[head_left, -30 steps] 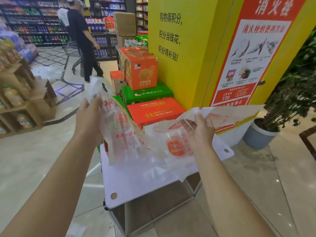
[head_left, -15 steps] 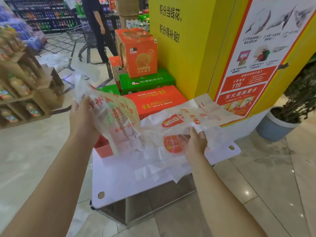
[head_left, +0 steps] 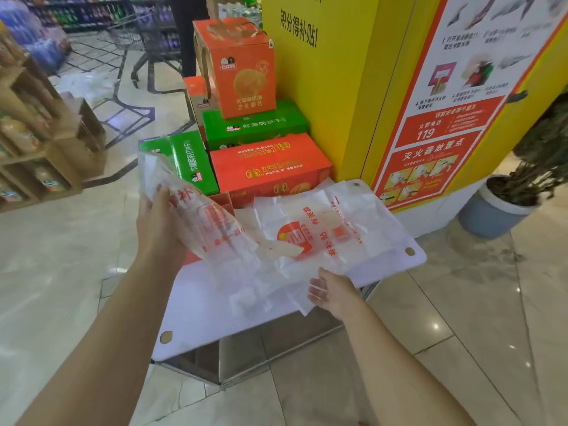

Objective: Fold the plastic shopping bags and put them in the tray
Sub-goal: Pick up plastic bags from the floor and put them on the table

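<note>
My left grip (head_left: 159, 224) clasps one plastic bag (head_left: 215, 222), lifted and tilted above the white surface (head_left: 199, 318); a second bag (head_left: 322, 229) lies flat on that surface, just before the orange box (head_left: 270, 170); my right grip (head_left: 333, 292) has fingers beneath its near edge; whether they pinch it I cannot tell.

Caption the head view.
Left hand grips a translucent red-printed plastic bag; right hand touches a second bag on the white board.
</note>
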Demonstrator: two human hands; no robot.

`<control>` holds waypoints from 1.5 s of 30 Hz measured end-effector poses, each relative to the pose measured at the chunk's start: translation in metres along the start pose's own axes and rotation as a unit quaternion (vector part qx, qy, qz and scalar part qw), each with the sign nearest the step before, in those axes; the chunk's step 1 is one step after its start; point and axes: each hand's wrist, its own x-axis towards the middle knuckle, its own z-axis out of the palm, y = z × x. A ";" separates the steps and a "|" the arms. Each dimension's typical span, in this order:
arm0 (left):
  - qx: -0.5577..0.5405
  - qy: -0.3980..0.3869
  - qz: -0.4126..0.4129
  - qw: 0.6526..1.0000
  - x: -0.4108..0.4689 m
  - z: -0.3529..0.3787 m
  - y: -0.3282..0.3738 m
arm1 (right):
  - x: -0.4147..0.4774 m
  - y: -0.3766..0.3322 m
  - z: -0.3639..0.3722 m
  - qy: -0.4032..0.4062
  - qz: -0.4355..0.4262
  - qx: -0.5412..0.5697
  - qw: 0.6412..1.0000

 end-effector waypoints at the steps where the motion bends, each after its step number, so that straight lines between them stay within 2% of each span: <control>1: -0.012 -0.024 -0.004 1.000 -0.005 0.003 0.000 | -0.001 -0.001 0.000 -0.008 -0.001 -0.002 1.000; 4: -0.039 -0.049 -0.005 0.998 -0.017 0.014 -0.003 | -0.014 -0.006 0.006 -0.060 -0.001 0.004 0.998; 9: -0.080 -0.087 -0.016 0.993 -0.033 0.029 -0.012 | -0.042 -0.021 0.015 -0.199 0.026 0.021 0.980; 15: -0.075 -0.110 -0.029 0.991 -0.054 0.038 -0.037 | -0.063 -0.047 0.015 -0.291 -0.049 0.156 0.943; 17: -0.077 -0.126 -0.035 0.988 -0.061 0.037 -0.048 | -0.074 -0.055 0.012 -0.273 -0.083 0.154 0.946; 21: -0.052 -0.169 -0.067 0.982 -0.068 0.028 -0.076 | -0.065 -0.065 0.007 -0.170 -0.192 0.099 0.961; 23: -0.033 -0.186 -0.092 0.978 -0.065 0.019 -0.091 | -0.056 -0.072 0.000 -0.156 -0.221 0.077 0.960; 28: 0.030 -0.169 -0.192 0.966 -0.050 0.001 -0.116 | -0.041 -0.091 -0.020 -0.158 -0.277 -0.041 0.947; 32: 0.026 -0.134 -0.299 0.945 -0.026 -0.007 -0.134 | -0.027 -0.103 -0.037 -0.165 -0.266 -0.101 0.944; 36: 0.112 -0.161 -0.348 0.917 -0.015 -0.007 -0.158 | -0.009 -0.112 -0.053 -0.167 -0.243 -0.151 0.944; 39: 0.123 -0.168 -0.369 0.906 -0.019 -0.002 -0.180 | 0.008 -0.113 -0.061 -0.108 -0.234 -0.159 0.953; 43: 0.069 -0.155 -0.389 0.905 -0.029 0.008 -0.214 | 0.031 -0.110 -0.066 0.032 -0.213 -0.158 0.964; 45: 0.033 -0.136 -0.388 0.911 -0.033 0.013 -0.228 | 0.038 -0.104 -0.072 0.061 -0.190 -0.107 0.974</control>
